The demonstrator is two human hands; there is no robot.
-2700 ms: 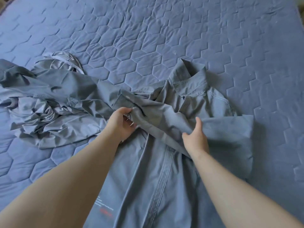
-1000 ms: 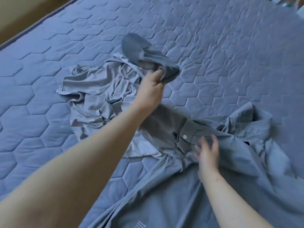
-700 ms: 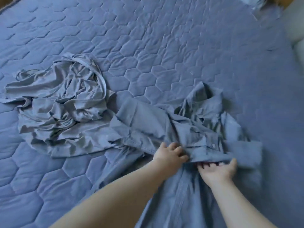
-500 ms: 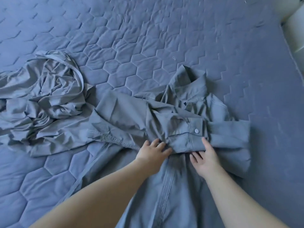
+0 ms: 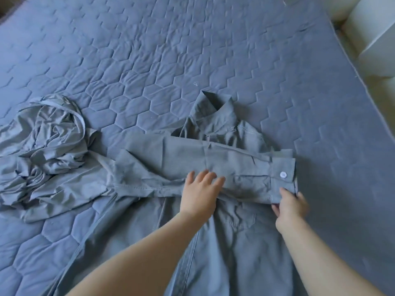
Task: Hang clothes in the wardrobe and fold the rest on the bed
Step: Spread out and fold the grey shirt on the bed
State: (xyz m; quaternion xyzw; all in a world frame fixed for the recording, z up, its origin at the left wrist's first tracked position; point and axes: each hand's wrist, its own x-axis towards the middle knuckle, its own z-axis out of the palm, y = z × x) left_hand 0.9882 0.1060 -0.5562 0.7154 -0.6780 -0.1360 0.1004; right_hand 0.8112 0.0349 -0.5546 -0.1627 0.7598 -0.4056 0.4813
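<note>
The left hand [image 5: 201, 194] lies flat, fingers straight, on the folded sleeve [image 5: 192, 159]; the right hand [image 5: 290, 207] pinches its cuff [image 5: 282, 178]. Under both hands the shirt [image 5: 224, 242] lies on the bed [image 5: 192, 50]. A crumpled garment [image 5: 42, 146] sits left of the left hand.

The bed [image 5: 192, 50] is lying bare across the whole upper half of the frame — a hand is finding open passage there. At centre left a crumpled garment [image 5: 42, 150] is heaping up, touching the spread shirt [image 5: 213, 163], which is filling the middle and lower centre. White furniture [image 5: 374, 39] is closing off the upper right — just beside the bed's edge.
</note>
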